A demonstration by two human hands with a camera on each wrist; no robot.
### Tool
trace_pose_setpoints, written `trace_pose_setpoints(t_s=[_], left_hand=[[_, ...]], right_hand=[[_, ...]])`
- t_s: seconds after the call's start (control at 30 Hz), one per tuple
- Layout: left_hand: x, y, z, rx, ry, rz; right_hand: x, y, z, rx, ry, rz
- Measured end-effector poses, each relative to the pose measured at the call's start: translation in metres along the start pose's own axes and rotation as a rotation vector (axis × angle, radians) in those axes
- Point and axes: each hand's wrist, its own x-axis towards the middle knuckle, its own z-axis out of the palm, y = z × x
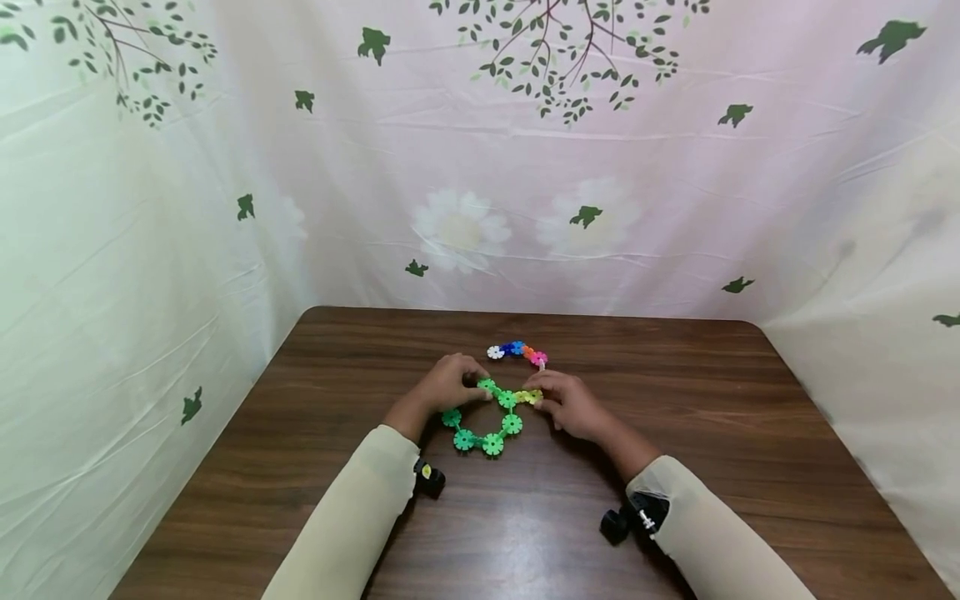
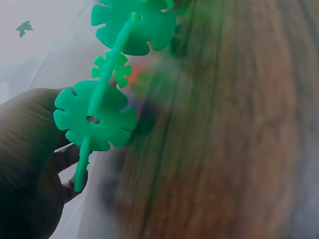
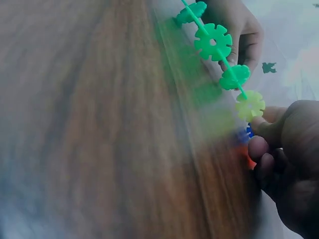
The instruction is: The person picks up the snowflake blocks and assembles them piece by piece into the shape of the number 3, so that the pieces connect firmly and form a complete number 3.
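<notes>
A chain of notched, flower-shaped plastic linking discs lies on the table, its green discs (image 1: 492, 444) forming an open loop. With thumb and fingers, my left hand (image 1: 447, 383) pinches a green disc at the loop's upper left. My right hand (image 1: 572, 404) pinches the yellow discs (image 1: 528, 397) joined to the loop's right side. Beyond it, a pink disc (image 1: 538, 358), orange, blue and white discs (image 1: 496, 352) curve away to the left. Close up, green discs (image 2: 94, 117) stand before the left hand in the left wrist view; a yellow-green disc (image 3: 250, 105) meets my right fingertips.
The brown wood-grain table (image 1: 720, 400) has rounded far corners. A pale cloth backdrop (image 1: 525, 167) printed with leaves, birds and flowers hangs behind it and at both sides. Black wrist cameras sit on the left cuff (image 1: 430, 478) and right cuff (image 1: 615, 527).
</notes>
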Motion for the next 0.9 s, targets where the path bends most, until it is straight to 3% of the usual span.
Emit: trace_pose_setpoints(t_s=[0.2,0.37,0.53,0.7,0.9], left_hand=[[-0.002,-0.004,0.002,-0.063,-0.026,-0.004],[-0.004,-0.007,0.001,-0.115,-0.041,0.006],[-0.005,-0.01,0.0,-0.14,-0.064,0.042],[-0.006,-0.014,0.001,-0.168,-0.08,0.048],[-0.006,-0.017,0.002,-0.187,-0.077,0.057]], right_hand=[[-0.001,0.004,0.001,0.036,-0.008,0.006],[-0.007,0.003,0.005,0.051,0.026,-0.047],[-0.016,-0.001,0.014,0.059,0.132,-0.084],[-0.022,-0.006,0.028,0.027,0.233,-0.072],[-0.022,-0.012,0.039,-0.01,0.301,-0.046]])
